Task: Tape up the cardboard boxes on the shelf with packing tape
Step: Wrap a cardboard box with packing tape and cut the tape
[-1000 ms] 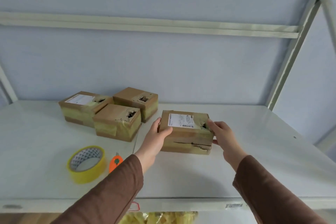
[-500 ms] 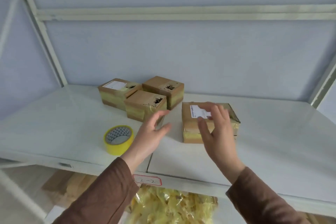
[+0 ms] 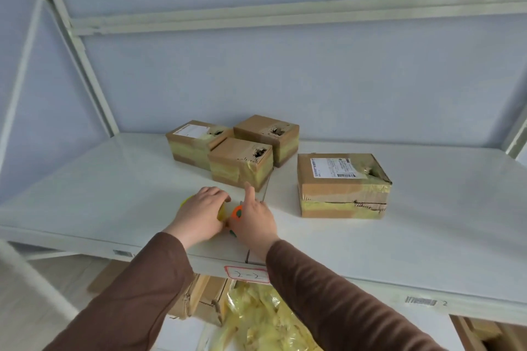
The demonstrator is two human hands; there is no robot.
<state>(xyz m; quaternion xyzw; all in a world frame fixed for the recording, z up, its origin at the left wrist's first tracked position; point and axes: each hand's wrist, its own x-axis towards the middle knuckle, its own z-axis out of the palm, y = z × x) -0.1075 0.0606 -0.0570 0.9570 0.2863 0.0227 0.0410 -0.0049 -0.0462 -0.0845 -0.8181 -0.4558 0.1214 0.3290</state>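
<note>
My left fingers (image 3: 216,194) curl over the yellow tape roll (image 3: 221,211), gripping it against the shelf (image 3: 427,251); most of the roll is hidden under my left hand (image 3: 199,212). My right hand (image 3: 252,219) lies just beside it, over the orange cutter (image 3: 236,212), forefinger pointing straight ahead. I cannot tell whether the other right fingers grip the cutter or only rest on it. Both sleeves are brown.

Just past my hands stands a cluster of three small boxes (image 3: 241,162), touching one another, banded in yellowish tape, tops torn. To the right, apart from them, sits a bigger box (image 3: 342,188) with a white label (image 3: 332,167) on top, a torn corner and a split along its front seam.

A tag (image 3: 248,275) reading 2-2 is stuck on the shelf's front edge.
</note>
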